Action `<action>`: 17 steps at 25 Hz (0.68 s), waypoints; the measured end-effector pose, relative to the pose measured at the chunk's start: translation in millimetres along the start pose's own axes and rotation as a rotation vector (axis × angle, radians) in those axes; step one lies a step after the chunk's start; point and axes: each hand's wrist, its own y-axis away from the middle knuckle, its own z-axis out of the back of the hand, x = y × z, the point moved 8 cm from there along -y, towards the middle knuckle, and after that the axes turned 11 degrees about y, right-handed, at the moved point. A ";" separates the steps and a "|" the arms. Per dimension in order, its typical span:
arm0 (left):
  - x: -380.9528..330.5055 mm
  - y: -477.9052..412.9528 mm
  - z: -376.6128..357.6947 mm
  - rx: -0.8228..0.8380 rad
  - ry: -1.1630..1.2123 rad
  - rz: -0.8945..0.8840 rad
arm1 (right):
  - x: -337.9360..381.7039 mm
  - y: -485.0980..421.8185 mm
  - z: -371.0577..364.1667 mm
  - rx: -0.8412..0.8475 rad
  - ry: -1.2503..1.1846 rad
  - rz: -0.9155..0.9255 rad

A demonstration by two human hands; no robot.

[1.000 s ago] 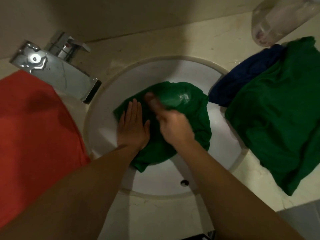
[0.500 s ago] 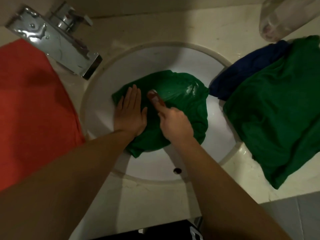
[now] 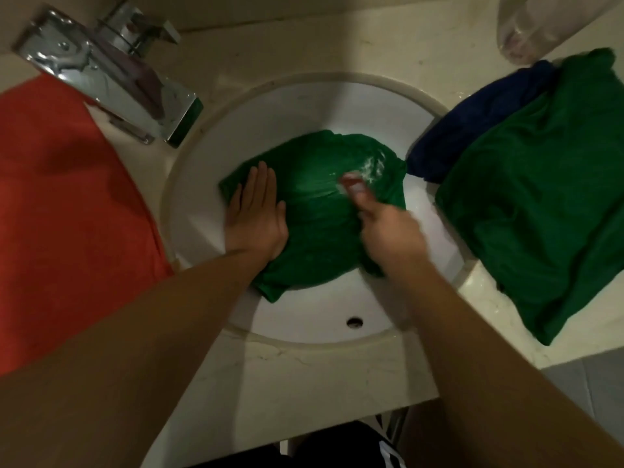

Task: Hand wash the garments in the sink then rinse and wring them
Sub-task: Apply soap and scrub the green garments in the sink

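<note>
Green garment [image 3: 314,217] lies bunched in the white round sink [image 3: 304,106], mid basin, wet, with a patch of white suds [image 3: 371,167] on its far right part. Nothing else in the basin. The overflow hole [image 3: 354,321] shows on the near wall, bare.

Left hand [image 3: 256,214] is flat on the garment's left edge, fingers straight and together, thumb out, palm pressing the cloth down. Right hand [image 3: 388,231] is motion-blurred on the garment's right side, fingers curled round a small pinkish lump [image 3: 353,185] that sticks out toward the suds and touches the cloth. Too blurred to name it. Both bare forearms come in from the near edge.

The sink is set under a beige marble-look countertop [image 3: 304,366]. A chrome faucet [image 3: 111,72] sits at far left, its spout angled over the basin rim, water drops on the body. An orange-red cloth [image 3: 67,204] is spread on the counter to the left, one edge by the faucet base. To the right a second green garment [image 3: 540,204] is heaped on the counter, near the rim, partly over a dark blue garment [image 3: 472,123] whose corner overlaps the sink rim. A clear plastic container [image 3: 540,25] sits at far right, cut off by the frame, contents unclear.

Wall runs just behind the faucet. Grey floor tile [image 3: 594,383] at near right. Dark clothing with white stripes [image 3: 354,447] at the bottom edge. Dim lighting.
</note>
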 end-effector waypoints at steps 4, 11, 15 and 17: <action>-1.3 0.5 0.9 -0.006 -0.014 -0.003 | 0.5 7.9 19.7 -0.052 -0.044 -0.074; -1.1 0.6 0.5 -0.017 -0.022 -0.014 | -25.5 7.3 4.6 -0.002 -0.168 -0.175; -3.8 -0.5 -0.2 -0.018 -0.011 -0.012 | 25.1 18.4 -5.1 -0.014 -0.209 -0.017; -0.5 -0.6 -0.1 -0.001 0.008 0.003 | 60.5 40.4 -23.1 0.011 -0.156 0.166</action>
